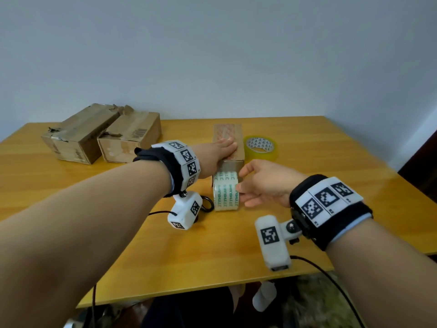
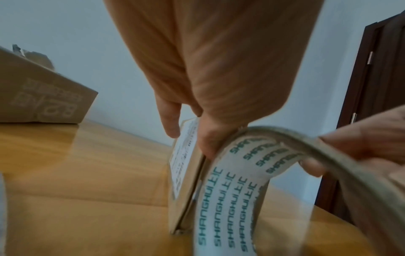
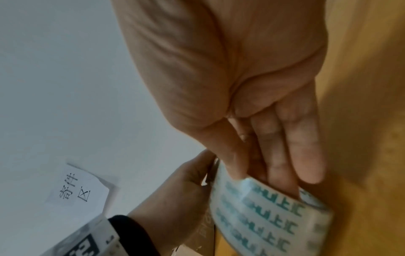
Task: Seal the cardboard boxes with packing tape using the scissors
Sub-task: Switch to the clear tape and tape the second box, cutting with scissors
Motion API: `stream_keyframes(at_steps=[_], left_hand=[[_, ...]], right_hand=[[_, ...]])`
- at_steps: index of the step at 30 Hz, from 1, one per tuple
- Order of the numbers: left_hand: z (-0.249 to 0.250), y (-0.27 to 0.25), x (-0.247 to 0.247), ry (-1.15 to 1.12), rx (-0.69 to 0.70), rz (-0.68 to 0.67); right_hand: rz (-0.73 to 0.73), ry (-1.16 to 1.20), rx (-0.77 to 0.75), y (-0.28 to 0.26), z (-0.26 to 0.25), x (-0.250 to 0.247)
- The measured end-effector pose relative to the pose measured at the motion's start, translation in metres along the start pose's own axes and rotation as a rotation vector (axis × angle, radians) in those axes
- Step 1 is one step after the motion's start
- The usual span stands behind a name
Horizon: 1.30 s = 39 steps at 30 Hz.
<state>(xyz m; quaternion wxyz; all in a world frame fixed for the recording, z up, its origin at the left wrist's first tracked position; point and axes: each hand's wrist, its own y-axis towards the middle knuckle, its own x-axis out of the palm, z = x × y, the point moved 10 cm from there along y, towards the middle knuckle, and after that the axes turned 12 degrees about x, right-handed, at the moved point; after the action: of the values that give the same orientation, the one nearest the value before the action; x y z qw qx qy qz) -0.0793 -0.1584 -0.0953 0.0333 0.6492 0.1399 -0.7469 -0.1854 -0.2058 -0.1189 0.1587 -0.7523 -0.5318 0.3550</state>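
Surface: wooden table (image 1: 307,147).
Left hand (image 1: 218,153): fingers flat, pressing the small box (image 1: 233,140).
Right hand (image 1: 262,183): gripping the printed tape roll (image 1: 225,194) at the box's near end.

Tape roll (image 1: 225,194) before box (image 1: 228,144) (spare roll (image 1: 260,147) rightward)

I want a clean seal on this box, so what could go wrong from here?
The right hand grips the printed tape roll by thumb and fingertips only; it may slip or skew. The left hand lies flat on the narrow box, which could slide when tape is pulled. The scissors sit half hidden under the left wrist.
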Motion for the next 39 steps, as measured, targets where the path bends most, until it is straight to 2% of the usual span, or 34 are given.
stream_keyframes(at_steps=[5,8,9,11,13,15,18,21,26,28,32,34,36,39], left_hand=[[-0.008,0.002,-0.001,0.026,0.005,-0.006],[-0.027,-0.003,-0.006,-0.055,-0.081,0.085],[-0.035,-0.007,-0.008,-0.12,-0.129,0.125],[-0.046,-0.017,-0.009,-0.246,-0.194,0.172],[-0.052,-0.028,-0.01,-0.315,-0.212,0.178],[-0.061,-0.038,-0.015,-0.34,-0.224,0.198],[-0.081,-0.053,-0.024,-0.419,-0.312,0.262],[-0.095,-0.072,-0.024,-0.536,-0.411,0.317],[-0.099,-0.096,-0.008,-0.754,-0.458,0.357],[-0.098,-0.105,-0.004,-0.783,-0.458,0.336],[-0.097,-0.118,-0.012,-0.813,-0.429,0.343],[-0.101,-0.125,-0.024,-0.835,-0.424,0.432],[-0.107,-0.135,-0.042,-0.859,-0.438,0.585],[-0.116,-0.151,-0.064,-0.885,-0.49,0.806]], right_hand=[[0.163,-0.034,-0.082,-0.001,-0.025,-0.011],[0.212,-0.108,-0.099,0.003,-0.032,-0.01],[0.275,-0.19,-0.113,0.002,-0.037,-0.013],[0.492,-0.423,-0.203,-0.012,-0.055,-0.024],[0.604,-0.493,-0.349,-0.035,-0.08,-0.02],[0.503,-0.473,-0.431,-0.049,-0.094,0.003],[0.287,-0.603,-0.334,-0.036,-0.089,0.054],[0.236,-0.936,-0.247,-0.016,-0.075,0.096],[0.132,-1.141,-0.179,-0.004,-0.065,0.135],[0.151,-1.157,-0.115,0.0,-0.061,0.137],[0.208,-1.065,-0.136,0.0,-0.066,0.137],[0.177,-1.018,-0.117,-0.004,-0.074,0.128],[0.141,-0.934,-0.104,-0.013,-0.084,0.108],[0.176,-0.775,-0.137,-0.024,-0.102,0.061]])
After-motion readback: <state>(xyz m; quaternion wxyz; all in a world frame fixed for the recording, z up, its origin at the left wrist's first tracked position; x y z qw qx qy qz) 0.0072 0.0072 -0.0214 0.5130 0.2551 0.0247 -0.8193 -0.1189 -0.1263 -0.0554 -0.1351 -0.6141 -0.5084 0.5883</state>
